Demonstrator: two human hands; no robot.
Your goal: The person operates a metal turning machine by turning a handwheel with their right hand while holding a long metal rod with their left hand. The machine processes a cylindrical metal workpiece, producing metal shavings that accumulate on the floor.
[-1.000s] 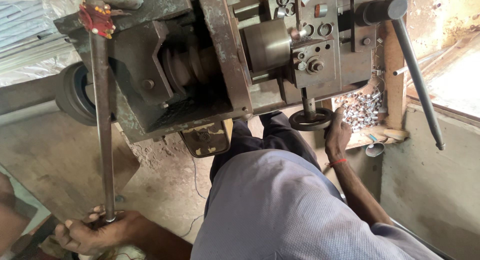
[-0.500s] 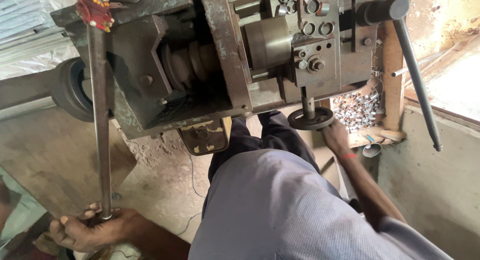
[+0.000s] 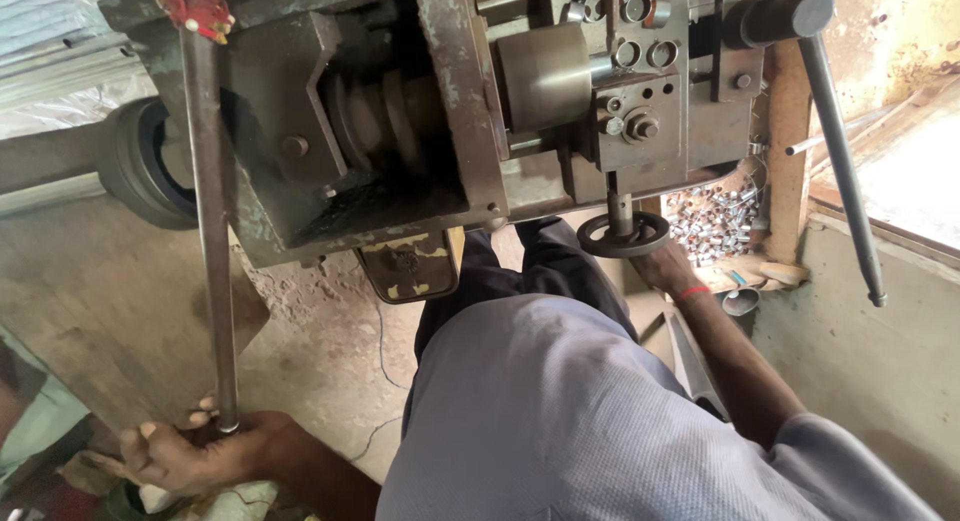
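Two hands are at work on one old machine, and each has its own danger. The left hand [image 3: 190, 456] has its fingers wrapped closed around the lower end of a long steel lever bar [image 3: 208, 241], which goes up to a red-topped pivot [image 3: 193, 5] on the machine body [image 3: 400, 151]. The grip sits at the very tip of the bar, so I judge it could slip off if the bar is oily or is pulled hard. The right hand [image 3: 665, 268] is just under the small black handwheel [image 3: 623, 235]; whether its fingers are open or closed I cannot tell, because the wheel hides them. Near this wrist lies a heap of small metal rings [image 3: 715, 221], and the pulley [image 3: 385, 116] stands uncovered, so a sleeve or finger could be caught.
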